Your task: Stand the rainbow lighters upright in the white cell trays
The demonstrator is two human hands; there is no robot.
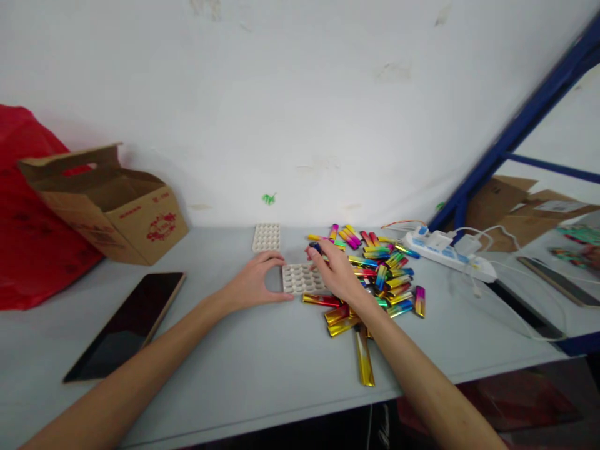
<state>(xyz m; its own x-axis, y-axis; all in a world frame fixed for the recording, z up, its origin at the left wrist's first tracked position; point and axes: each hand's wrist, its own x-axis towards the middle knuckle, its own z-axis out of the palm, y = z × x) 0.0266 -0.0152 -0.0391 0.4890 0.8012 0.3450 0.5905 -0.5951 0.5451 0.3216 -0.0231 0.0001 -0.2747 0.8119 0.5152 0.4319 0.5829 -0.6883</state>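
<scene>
My left hand [255, 282] grips the left end of a whitish tray [293, 279] with rows of small hollows, thumb at its near corner and fingers at its far corner. Over the tray's right end, my right hand [335, 269] pinches a small dark blue piece [315, 248]; its lower part is hidden by the fingers. Right of the tray spreads a loose pile of shiny, flat, lighter-like pieces [400, 281] in gold, red, blue, green and purple. A single gold piece [364, 359] lies nearest the table's front edge.
A second whitish tray [266, 238] lies by the wall. At left are an open cardboard box [154, 219], a red bag [28, 250] and a dark-screened tablet [134, 322]. A white power strip [450, 253] with cables and a blue metal frame [506, 134] stand at right.
</scene>
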